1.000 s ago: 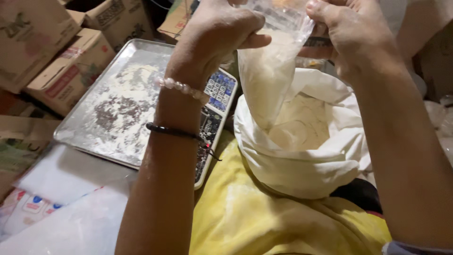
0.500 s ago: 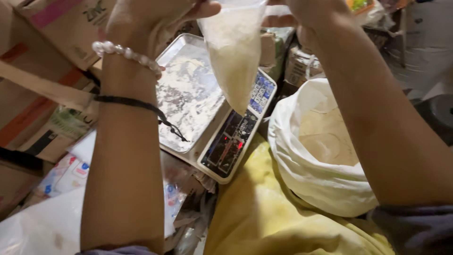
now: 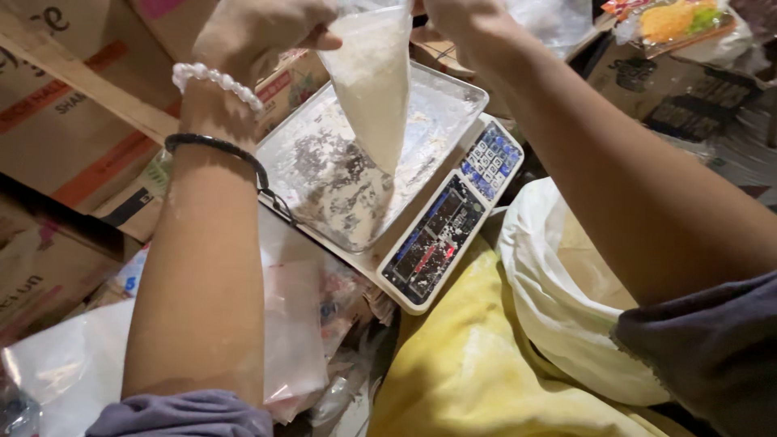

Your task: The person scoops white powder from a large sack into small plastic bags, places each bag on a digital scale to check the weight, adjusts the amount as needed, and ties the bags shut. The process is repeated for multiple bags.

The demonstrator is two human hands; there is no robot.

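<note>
Flour pouch (image 3: 374, 81): clear soft plastic, part-filled with white powder, hangs above scale pan (image 3: 324, 174); likely light, floppy, slippery; best held at top rim. Left hand (image 3: 259, 32) and right hand (image 3: 465, 20) both pinching pouch rim. Pearl bracelet (image 3: 217, 81) on left wrist.

The light was warm and fairly dim, falling from above onto the scale tray (image 3: 437, 105), whose metal gave a dull glare. Below the tray the corners sank into shadow. The forearms nearest the camera looked soft, and the edges bowed slightly.
</note>
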